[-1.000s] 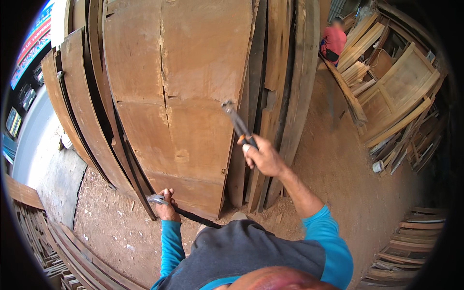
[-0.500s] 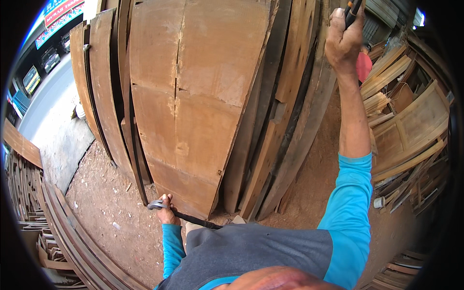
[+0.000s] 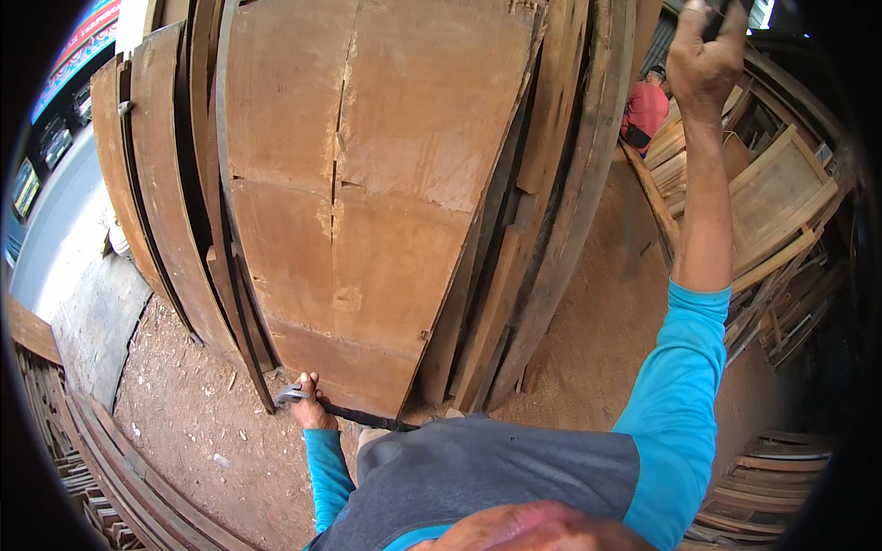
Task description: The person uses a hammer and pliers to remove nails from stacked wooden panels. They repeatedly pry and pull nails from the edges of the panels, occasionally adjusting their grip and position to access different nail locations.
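My left hand (image 3: pixel 315 407) is closed around a hammer (image 3: pixel 372 420) near its grey metal head, low by the bottom of a large brown wooden panel (image 3: pixel 395 248). The hammer's black handle runs right toward my body. My right hand (image 3: pixel 704 69) is raised at the upper right edge, with its fingers closed on a dark tool (image 3: pixel 713 20). That tool is mostly cut off by the frame, so its kind is unclear. The panel leans upright before me, with a rough split down its middle and a seam across it.
Long boards (image 3: pixel 574 211) lean on the panel's right, and narrow panels (image 3: pixel 156 138) stand on its left. A person in a red shirt (image 3: pixel 645 112) sits behind, near wooden frames (image 3: pixel 781 202). Stacked planks (image 3: pixel 138 468) lie at the lower left. A road (image 3: pixel 60 216) runs beyond.
The view has shifted, and the person in red shows more fully. My right hand appears higher and farther right, its tool more cut off. My left hand keeps its hold on the hammer.
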`<move>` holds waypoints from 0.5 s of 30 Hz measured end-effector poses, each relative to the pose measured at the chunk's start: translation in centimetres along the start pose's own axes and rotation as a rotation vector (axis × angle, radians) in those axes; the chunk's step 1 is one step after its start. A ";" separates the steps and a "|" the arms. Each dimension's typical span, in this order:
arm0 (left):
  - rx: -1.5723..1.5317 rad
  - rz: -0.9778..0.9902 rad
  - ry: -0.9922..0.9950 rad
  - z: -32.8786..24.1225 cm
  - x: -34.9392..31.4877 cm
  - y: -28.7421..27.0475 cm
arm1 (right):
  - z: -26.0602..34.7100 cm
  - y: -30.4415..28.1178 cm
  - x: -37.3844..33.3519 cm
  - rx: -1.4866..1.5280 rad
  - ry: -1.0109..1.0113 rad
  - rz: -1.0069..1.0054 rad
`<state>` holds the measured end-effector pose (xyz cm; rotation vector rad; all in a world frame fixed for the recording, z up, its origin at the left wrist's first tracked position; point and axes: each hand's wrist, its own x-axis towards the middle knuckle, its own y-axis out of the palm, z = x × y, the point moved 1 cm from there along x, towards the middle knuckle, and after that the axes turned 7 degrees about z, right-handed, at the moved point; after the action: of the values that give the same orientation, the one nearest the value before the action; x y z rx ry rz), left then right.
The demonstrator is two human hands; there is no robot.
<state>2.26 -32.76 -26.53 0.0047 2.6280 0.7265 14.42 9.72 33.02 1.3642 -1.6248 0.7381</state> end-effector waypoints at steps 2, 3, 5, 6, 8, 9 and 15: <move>0.014 -0.014 0.022 -1.2 0.6 -0.1 | -1.8 1.5 -4.2 -0.073 0.107 0.208; 0.015 -0.011 0.012 -1.6 0.9 0.2 | -2.7 1.3 -7.2 -0.109 0.098 0.541; 0.031 -0.029 0.013 -2.6 1.2 0.2 | -1.8 1.0 -10.2 -0.241 0.210 1.167; 0.042 -0.010 -0.003 -3.0 1.8 -0.6 | -0.3 -0.1 -10.5 -0.365 0.322 1.460; 0.015 0.027 -0.042 -2.2 3.3 -1.2 | 0.4 -1.4 -9.8 -0.391 0.273 1.372; 0.022 0.007 -0.039 -2.5 4.2 -1.0 | 0.6 -1.9 -10.2 -0.388 0.273 1.331; 0.140 -0.003 -0.037 -3.9 4.8 -1.7 | 1.0 -0.8 -2.1 0.062 0.305 0.412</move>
<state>-3.44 -35.64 -26.21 0.0542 2.6374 0.5347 14.99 9.67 30.60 0.9065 -1.6583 1.1854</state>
